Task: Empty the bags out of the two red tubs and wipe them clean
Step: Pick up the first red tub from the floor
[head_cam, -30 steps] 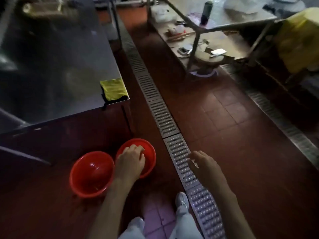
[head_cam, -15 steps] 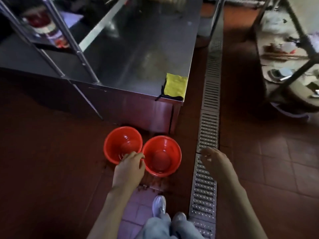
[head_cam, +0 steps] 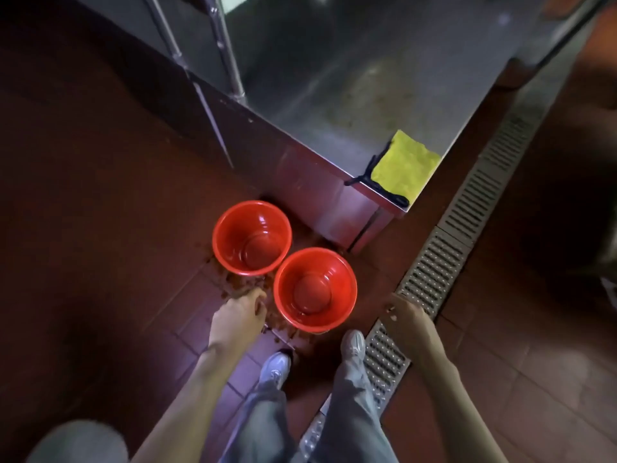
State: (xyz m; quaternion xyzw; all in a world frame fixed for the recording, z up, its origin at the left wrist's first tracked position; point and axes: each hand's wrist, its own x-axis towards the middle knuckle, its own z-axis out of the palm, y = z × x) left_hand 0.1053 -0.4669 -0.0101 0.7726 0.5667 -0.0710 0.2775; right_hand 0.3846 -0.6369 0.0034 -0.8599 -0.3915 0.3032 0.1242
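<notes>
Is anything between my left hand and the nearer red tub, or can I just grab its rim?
Nothing visible blocks it. The left hand hangs just beside the nearer tub, with only bare floor tile and scattered dark crumbs between them. The farther tub sits behind, out of that path.

No text, label, brand, number or sign can be read anywhere in the view.
</notes>
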